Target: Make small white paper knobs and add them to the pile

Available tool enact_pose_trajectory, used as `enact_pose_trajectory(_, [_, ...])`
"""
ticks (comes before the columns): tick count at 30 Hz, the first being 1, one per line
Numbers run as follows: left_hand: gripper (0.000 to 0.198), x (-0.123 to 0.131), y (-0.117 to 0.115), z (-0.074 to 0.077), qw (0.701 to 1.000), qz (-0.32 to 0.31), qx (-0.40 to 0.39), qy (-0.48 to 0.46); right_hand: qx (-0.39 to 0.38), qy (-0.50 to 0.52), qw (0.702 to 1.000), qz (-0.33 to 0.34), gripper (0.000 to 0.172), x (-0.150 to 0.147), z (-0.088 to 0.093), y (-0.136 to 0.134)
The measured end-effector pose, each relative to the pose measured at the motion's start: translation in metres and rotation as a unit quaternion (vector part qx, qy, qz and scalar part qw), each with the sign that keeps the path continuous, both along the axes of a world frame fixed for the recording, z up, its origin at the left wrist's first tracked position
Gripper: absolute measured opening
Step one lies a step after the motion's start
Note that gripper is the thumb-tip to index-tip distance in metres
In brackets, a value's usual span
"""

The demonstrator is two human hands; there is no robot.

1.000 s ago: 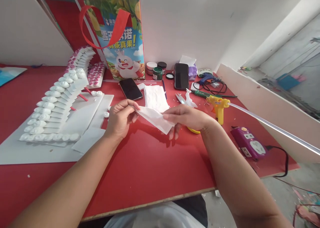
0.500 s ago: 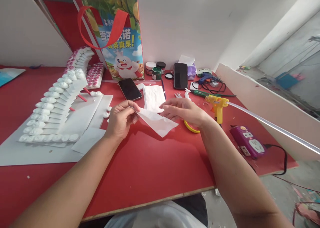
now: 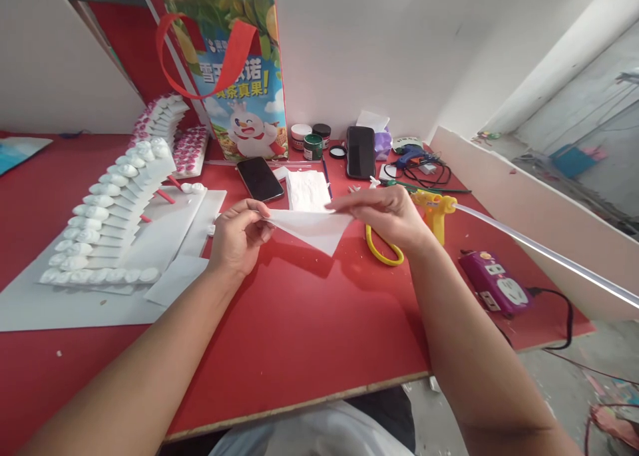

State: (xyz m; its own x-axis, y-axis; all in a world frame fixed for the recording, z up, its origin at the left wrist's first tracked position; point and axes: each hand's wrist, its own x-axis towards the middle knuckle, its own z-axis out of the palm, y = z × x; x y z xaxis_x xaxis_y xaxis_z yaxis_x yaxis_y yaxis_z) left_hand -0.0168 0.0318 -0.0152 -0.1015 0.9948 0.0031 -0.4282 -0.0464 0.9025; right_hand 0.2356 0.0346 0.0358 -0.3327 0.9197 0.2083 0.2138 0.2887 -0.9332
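A thin white sheet of tissue paper (image 3: 314, 228) is stretched between my hands above the red table, its lower corner hanging down. My left hand (image 3: 241, 235) pinches the sheet's left end between thumb and fingers. At the upper right edge, my right hand (image 3: 387, 216) has its fingers closed on the sheet. Just behind lies a stack of white tissue sheets (image 3: 308, 190). Scissors with a yellow handle (image 3: 392, 259) lie under my right hand, which hides part of them. On the left stands a curved white piece (image 3: 112, 226) edged with white rolled buds.
A yellow glue gun (image 3: 435, 213) with a long clear stick stands at right, near a purple power strip (image 3: 499, 286). Two phones (image 3: 259, 179), paint jars (image 3: 313, 146) and a printed bag (image 3: 244, 76) are at the back. White boards (image 3: 30, 309) cover the left side.
My right hand has moved right and taken the free edge of the tissue sheet. The sheet's top edge is now taut, and more of the yellow scissor handle shows.
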Motion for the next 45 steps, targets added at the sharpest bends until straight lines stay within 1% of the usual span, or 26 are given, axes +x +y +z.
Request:
enact_pose_trajectory(2, [0.008, 0.002, -0.004, 0.003, 0.999, -0.035, 0.009, 0.028, -0.038, 0.081, 0.996, -0.006, 0.025, -0.003, 0.003, 0.0])
enact_pose_trajectory(4, [0.008, 0.005, -0.01, 0.007, 0.993, -0.093, 0.013, 0.064, -0.119, 0.143, 0.982, 0.016, 0.034, -0.012, 0.002, -0.002])
enact_pose_trajectory(5, [0.009, 0.007, -0.013, 0.008, 0.989, -0.12, 0.017, 0.081, -0.167, 0.15, 0.974, 0.038, 0.038, -0.018, 0.001, -0.004])
enact_pose_trajectory(7, [0.011, 0.009, -0.017, 0.01, 0.983, -0.144, 0.033, 0.108, -0.256, 0.113, 0.956, 0.085, 0.041, -0.031, 0.0, -0.009])
enact_pose_trajectory(9, [0.012, 0.01, -0.019, 0.01, 0.978, -0.147, 0.056, 0.138, -0.307, 0.05, 0.94, 0.14, 0.038, -0.04, -0.001, -0.014])
enact_pose_trajectory(10, [0.013, 0.009, -0.019, 0.009, 0.975, -0.146, 0.065, 0.152, -0.318, 0.027, 0.933, 0.167, 0.034, -0.044, -0.001, -0.016])
enact_pose_trajectory(12, [0.014, 0.008, -0.018, 0.007, 0.97, -0.15, 0.078, 0.173, -0.312, -0.003, 0.929, 0.198, 0.026, -0.047, -0.002, -0.018])
enact_pose_trajectory(13, [0.013, 0.007, -0.017, 0.006, 0.969, -0.154, 0.079, 0.174, -0.297, -0.013, 0.934, 0.198, 0.025, -0.047, -0.003, -0.018])
enact_pose_trajectory(15, [0.012, 0.007, -0.016, 0.005, 0.971, -0.166, 0.074, 0.154, -0.264, -0.035, 0.948, 0.176, 0.03, -0.047, -0.005, -0.017])
enact_pose_trajectory(17, [0.019, 0.007, -0.015, 0.005, 0.973, -0.176, 0.063, 0.134, -0.252, -0.052, 0.953, 0.156, 0.031, -0.046, -0.007, -0.014])
enact_pose_trajectory(18, [0.023, 0.007, -0.015, 0.006, 0.973, -0.179, 0.053, 0.14, -0.252, -0.06, 0.954, 0.151, 0.03, -0.045, -0.008, -0.013])
enact_pose_trajectory(21, [0.024, 0.007, -0.015, 0.006, 0.962, -0.171, 0.032, 0.21, -0.248, -0.078, 0.955, 0.143, 0.025, -0.043, -0.008, -0.011])
enact_pose_trajectory(23, [0.023, 0.007, -0.014, 0.005, 0.956, -0.167, 0.035, 0.238, -0.247, -0.08, 0.955, 0.141, 0.027, -0.041, -0.008, -0.01])
enact_pose_trajectory(27, [0.018, 0.007, -0.014, 0.004, 0.956, -0.162, 0.053, 0.24, -0.264, -0.039, 0.951, 0.158, 0.036, -0.038, -0.005, -0.01])
enact_pose_trajectory(30, [0.016, 0.007, -0.015, 0.007, 0.951, -0.153, 0.083, 0.257, -0.289, 0.01, 0.941, 0.178, 0.042, -0.038, -0.003, -0.01])
enact_pose_trajectory(33, [0.016, 0.008, -0.016, 0.011, 0.94, -0.155, 0.125, 0.278, -0.317, 0.046, 0.929, 0.183, 0.038, -0.038, -0.002, -0.011])
enact_pose_trajectory(37, [0.015, 0.01, -0.017, 0.011, 0.933, -0.157, 0.18, 0.268, -0.354, 0.084, 0.917, 0.163, 0.029, -0.037, -0.004, -0.01])
enact_pose_trajectory(39, [0.01, 0.01, -0.017, 0.009, 0.919, -0.144, 0.226, 0.288, -0.367, 0.093, 0.912, 0.156, 0.026, -0.037, -0.005, -0.008])
enact_pose_trajectory(40, [0.008, 0.01, -0.018, 0.008, 0.906, -0.133, 0.253, 0.312, -0.373, 0.095, 0.91, 0.152, 0.025, -0.037, -0.005, -0.008])
enact_pose_trajectory(43, [0.014, 0.01, -0.018, 0.008, 0.847, -0.076, 0.335, 0.405, -0.39, 0.103, 0.906, 0.128, 0.022, -0.04, -0.004, -0.009])
enact_pose_trajectory(45, [0.019, 0.011, -0.019, 0.008, 0.809, -0.04, 0.373, 0.453, -0.403, 0.121, 0.899, 0.121, 0.021, -0.043, -0.004, -0.01])
